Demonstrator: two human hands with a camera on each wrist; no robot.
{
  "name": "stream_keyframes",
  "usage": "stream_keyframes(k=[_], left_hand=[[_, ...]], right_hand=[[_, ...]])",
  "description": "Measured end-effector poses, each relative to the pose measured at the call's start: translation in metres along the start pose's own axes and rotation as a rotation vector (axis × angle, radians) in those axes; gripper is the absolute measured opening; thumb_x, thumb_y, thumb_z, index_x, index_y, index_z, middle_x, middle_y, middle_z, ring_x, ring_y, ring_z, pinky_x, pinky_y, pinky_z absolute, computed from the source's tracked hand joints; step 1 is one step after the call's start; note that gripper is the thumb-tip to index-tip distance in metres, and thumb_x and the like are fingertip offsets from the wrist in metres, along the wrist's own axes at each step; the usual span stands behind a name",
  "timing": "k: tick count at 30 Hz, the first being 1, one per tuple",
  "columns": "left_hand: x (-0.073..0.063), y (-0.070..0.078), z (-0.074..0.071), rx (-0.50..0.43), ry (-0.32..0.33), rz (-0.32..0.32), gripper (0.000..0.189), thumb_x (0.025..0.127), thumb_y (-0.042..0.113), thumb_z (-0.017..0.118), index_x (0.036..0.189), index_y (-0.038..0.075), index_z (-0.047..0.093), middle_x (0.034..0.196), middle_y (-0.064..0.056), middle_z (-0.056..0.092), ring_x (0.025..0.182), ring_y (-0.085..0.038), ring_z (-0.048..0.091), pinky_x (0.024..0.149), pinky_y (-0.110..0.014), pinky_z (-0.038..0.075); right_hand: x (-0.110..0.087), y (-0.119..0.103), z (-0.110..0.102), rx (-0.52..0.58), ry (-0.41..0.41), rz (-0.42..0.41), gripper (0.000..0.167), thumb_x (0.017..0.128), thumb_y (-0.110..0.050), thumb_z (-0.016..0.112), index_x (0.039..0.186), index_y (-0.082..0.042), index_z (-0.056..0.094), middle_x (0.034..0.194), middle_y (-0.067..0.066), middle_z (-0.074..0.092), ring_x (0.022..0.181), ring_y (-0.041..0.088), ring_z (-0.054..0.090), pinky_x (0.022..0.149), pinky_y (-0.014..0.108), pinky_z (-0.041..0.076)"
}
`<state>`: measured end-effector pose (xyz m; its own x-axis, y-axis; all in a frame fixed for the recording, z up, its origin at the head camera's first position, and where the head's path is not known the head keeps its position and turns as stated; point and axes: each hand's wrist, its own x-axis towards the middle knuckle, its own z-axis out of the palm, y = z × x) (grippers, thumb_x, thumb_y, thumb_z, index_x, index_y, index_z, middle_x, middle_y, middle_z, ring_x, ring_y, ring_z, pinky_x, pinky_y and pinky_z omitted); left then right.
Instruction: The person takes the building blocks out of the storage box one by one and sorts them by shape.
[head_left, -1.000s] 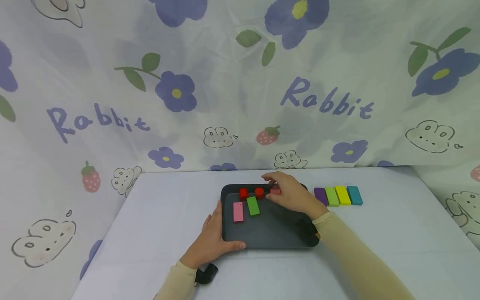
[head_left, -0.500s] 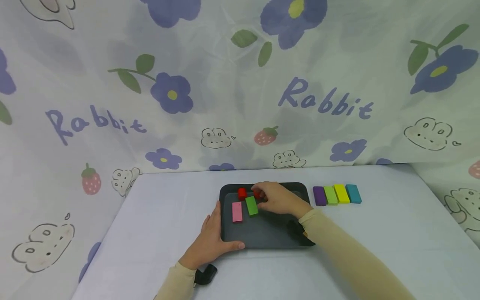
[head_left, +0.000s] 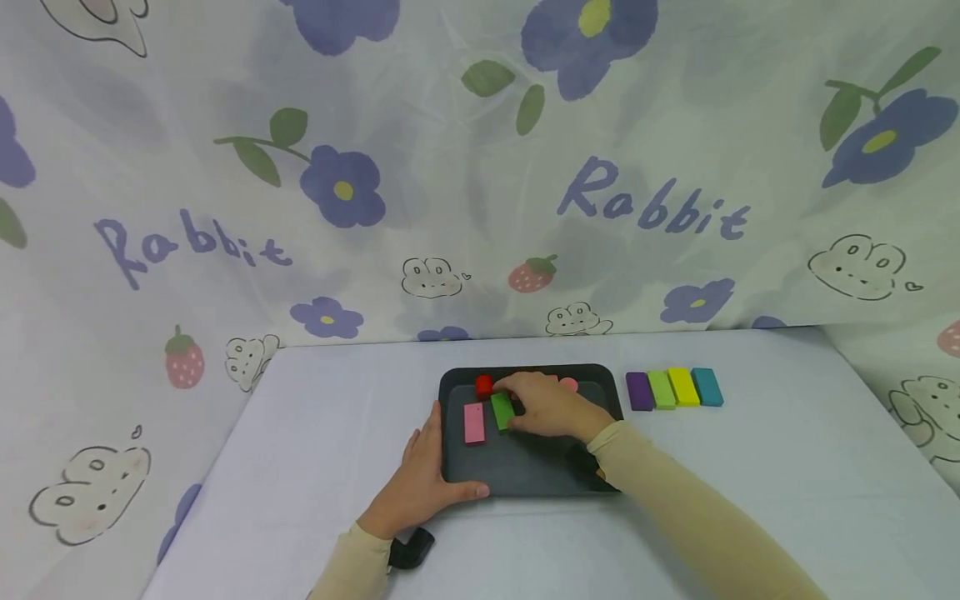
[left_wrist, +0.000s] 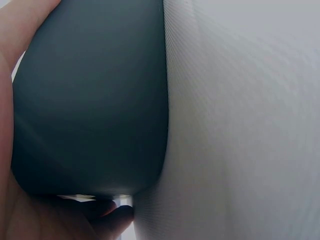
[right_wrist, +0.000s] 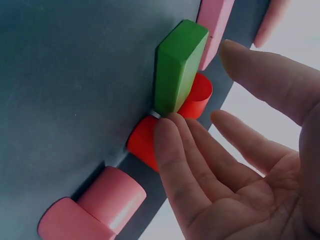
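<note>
My left hand rests around the near left corner of the dark grey tray. Its straight fingers lie along the left side and the thumb along the front edge. Over the tray my right hand reaches to the green block. In the right wrist view its extended fingertips lie by one end of the green block, without curling round it; whether they touch it I cannot tell. A pink block lies to the left. Red cylinders and pink cylinders sit along the tray's far side, partly hidden by the right hand.
Right of the tray a row of blocks lies on the white table: purple, light green, yellow and teal. A small black object is by the left wrist. A patterned cloth hangs behind.
My right hand has moved left and nearer, from a pink cylinder past a red cylinder to the green block. The pink cylinders now show behind it. The left hand stays at the tray.
</note>
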<state>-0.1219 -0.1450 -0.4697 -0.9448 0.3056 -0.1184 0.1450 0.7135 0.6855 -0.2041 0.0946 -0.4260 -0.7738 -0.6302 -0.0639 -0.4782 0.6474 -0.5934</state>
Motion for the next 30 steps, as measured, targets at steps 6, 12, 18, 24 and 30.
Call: stream_keyframes(k=[6,12,18,24,30], left_hand=[[-0.001,0.002,-0.001,-0.001,-0.002,0.003,0.139,0.073,0.063,0.081,0.160,0.004,-0.010,0.168,-0.013,0.003,0.154,-0.027,0.009,0.123,-0.050,0.001],[-0.001,0.002,0.000,-0.002,0.005,0.010,0.138,0.074,0.061,0.082,0.159,0.001,-0.008,0.168,-0.016,0.004,0.153,-0.031,0.011,0.123,-0.052,0.003],[-0.003,0.001,-0.001,-0.002,0.002,0.002,0.138,0.074,0.062,0.082,0.160,0.002,-0.008,0.168,-0.014,0.003,0.153,-0.030,0.010,0.123,-0.051,0.002],[-0.003,0.001,0.000,-0.007,-0.001,0.004,0.139,0.073,0.063,0.081,0.160,0.002,-0.008,0.168,-0.014,0.003,0.153,-0.028,0.010,0.123,-0.051,0.002],[-0.003,-0.001,0.001,-0.005,0.015,0.021,0.137,0.074,0.061,0.082,0.160,0.001,-0.006,0.168,-0.016,0.005,0.153,-0.032,0.012,0.122,-0.054,0.003]], right_hand=[[0.000,-0.002,0.003,-0.065,-0.022,0.017,0.061,0.086,-0.013,0.080,0.141,-0.002,0.056,0.135,0.010,0.060,0.114,0.022,0.056,0.105,0.040,0.047],[0.001,-0.005,0.008,-0.167,-0.057,0.073,0.067,0.083,-0.012,0.083,0.143,-0.004,0.054,0.136,0.009,0.058,0.111,0.020,0.057,0.101,0.039,0.050],[0.004,-0.007,0.013,-0.211,-0.047,0.075,0.064,0.083,-0.011,0.083,0.140,-0.002,0.056,0.130,0.011,0.059,0.103,0.019,0.059,0.096,0.037,0.054],[0.007,-0.009,0.016,-0.224,-0.045,0.072,0.062,0.082,-0.012,0.084,0.137,0.000,0.059,0.118,0.010,0.059,0.091,0.018,0.057,0.087,0.033,0.056],[0.005,-0.010,0.015,-0.196,-0.037,0.062,0.060,0.080,-0.010,0.086,0.134,-0.001,0.061,0.113,0.008,0.059,0.090,0.018,0.057,0.087,0.034,0.057]])
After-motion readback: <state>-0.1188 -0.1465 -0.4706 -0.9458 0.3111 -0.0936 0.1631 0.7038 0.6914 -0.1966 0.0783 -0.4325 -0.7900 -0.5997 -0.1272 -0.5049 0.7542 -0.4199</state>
